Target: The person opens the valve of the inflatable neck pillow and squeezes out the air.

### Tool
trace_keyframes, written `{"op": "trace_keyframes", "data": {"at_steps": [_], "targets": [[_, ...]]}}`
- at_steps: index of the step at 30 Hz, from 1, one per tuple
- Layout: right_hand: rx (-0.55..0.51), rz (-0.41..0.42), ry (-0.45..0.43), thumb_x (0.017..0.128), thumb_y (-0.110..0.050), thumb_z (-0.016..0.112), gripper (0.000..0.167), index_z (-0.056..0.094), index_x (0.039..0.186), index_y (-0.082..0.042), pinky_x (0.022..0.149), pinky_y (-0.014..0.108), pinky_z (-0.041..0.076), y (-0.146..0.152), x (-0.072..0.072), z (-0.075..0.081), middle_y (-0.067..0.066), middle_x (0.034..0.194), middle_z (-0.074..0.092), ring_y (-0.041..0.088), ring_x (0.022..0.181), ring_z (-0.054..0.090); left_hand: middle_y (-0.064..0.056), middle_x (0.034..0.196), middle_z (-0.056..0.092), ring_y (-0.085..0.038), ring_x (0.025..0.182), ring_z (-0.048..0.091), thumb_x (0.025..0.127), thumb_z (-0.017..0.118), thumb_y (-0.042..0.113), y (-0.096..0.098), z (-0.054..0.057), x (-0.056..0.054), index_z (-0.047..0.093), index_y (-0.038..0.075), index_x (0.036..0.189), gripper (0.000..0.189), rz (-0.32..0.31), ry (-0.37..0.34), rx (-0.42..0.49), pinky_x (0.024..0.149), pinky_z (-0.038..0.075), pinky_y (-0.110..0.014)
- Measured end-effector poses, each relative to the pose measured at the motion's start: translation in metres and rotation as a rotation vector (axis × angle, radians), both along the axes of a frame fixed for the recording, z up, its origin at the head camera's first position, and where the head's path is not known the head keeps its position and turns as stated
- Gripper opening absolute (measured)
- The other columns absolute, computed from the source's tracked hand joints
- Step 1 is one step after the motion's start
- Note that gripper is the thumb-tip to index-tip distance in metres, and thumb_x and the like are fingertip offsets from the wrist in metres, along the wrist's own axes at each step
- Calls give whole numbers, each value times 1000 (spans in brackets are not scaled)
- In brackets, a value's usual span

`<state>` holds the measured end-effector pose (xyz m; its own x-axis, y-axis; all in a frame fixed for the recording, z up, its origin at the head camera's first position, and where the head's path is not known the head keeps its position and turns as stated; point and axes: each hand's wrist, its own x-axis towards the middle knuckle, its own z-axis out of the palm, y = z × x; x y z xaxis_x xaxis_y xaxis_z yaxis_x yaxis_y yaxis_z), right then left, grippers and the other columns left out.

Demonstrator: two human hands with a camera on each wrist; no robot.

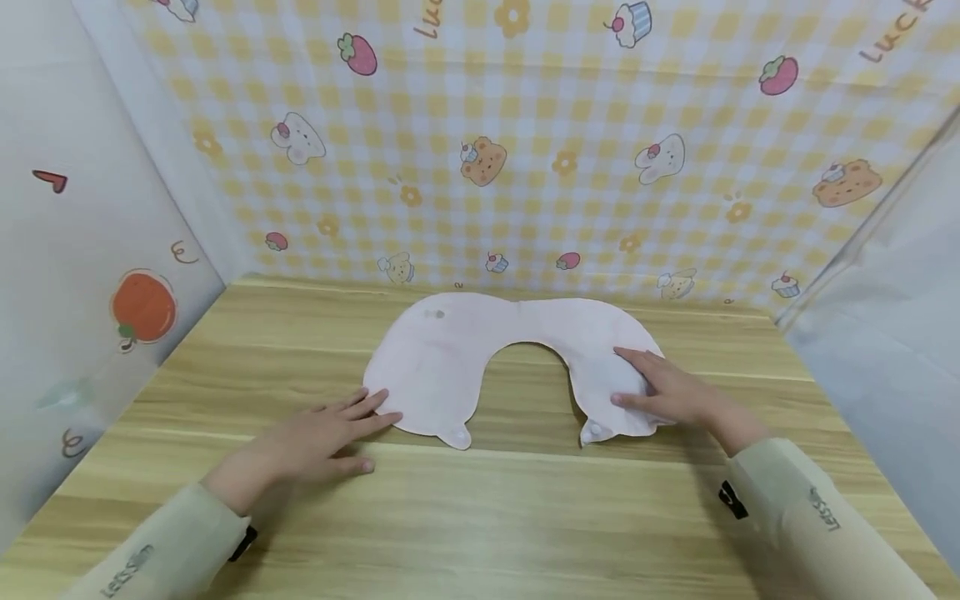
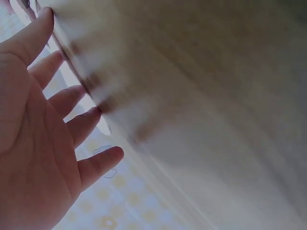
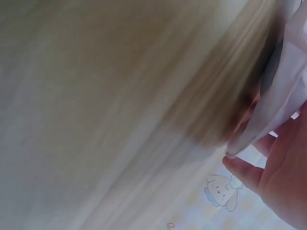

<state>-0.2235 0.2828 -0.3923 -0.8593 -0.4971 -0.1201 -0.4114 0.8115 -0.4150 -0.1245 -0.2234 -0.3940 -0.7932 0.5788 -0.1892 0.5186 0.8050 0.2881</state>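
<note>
A pale pink, U-shaped neck pillow [image 1: 442,367] lies nearly flat on the wooden table, looking deflated. Its two ends point toward me, each with a small tab. A small valve-like piece shows near its upper left. My left hand [image 1: 315,442] has its fingers spread, the fingertips touching the left lobe's outer edge; the left wrist view shows the palm and extended fingers [image 2: 38,129]. On the right lobe rests my right hand [image 1: 675,396], thumb and forefinger extended over the fabric; its other fingers are mostly hidden. In the right wrist view the pillow's edge [image 3: 283,96] is slightly raised beside that hand.
Behind the wood-grain table [image 1: 480,517] stands a yellow checked cloth [image 1: 525,108] printed with cartoon animals and fruit. White printed sheets border the table on the left [image 1: 67,275] and right [image 1: 892,333].
</note>
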Motion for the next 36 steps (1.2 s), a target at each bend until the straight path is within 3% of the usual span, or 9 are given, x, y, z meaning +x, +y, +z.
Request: {"op": "trace_keyframes", "data": {"at_steps": [4,8,13,16,21,24,36], "targets": [[-18,17,27,93,-48,65,84,30,154,-3,111,69,28,4,4,0,25,157,33,50,142,31,-14,160,34,-45,146,31,96,60,47,6,10,-11,43,17,151,65,-13,27,37,107,34,-69],[-36,49,81,93,-45,66,80,32,154,-7,113,69,23,5,10,1,24,159,29,50,147,23,-20,157,37,-47,145,32,99,59,37,26,15,-44,42,3,150,64,-71,76,64,111,34,-65],[-49,76,110,93,-44,66,73,37,154,-15,112,70,24,5,17,3,25,159,29,51,147,22,-14,163,27,-39,151,23,103,49,41,57,9,-92,31,8,156,65,-54,56,-1,112,29,-68],[-48,88,129,94,-44,66,70,39,153,-19,112,69,27,4,20,1,24,159,32,49,146,25,-8,166,19,-34,154,15,104,43,48,70,6,-107,25,13,158,67,-22,-3,-46,115,22,-70],[-38,113,183,94,-43,65,66,41,152,-22,110,67,31,4,21,-2,24,158,34,47,145,30,-2,169,6,-31,156,5,101,40,58,80,6,-116,15,19,161,75,12,-87,-142,117,12,-70],[-34,118,196,94,-41,66,65,42,152,-21,110,67,32,3,22,-1,24,158,33,47,145,31,-2,169,2,-33,156,3,99,42,61,78,5,-115,11,21,161,80,21,-100,-173,117,10,-71],[-38,127,184,94,-39,67,67,41,152,-18,108,68,34,3,22,-3,26,158,31,50,142,33,-9,169,-3,-38,155,-2,97,45,63,47,-1,-108,6,14,161,89,119,-122,-165,112,10,-77]]}}
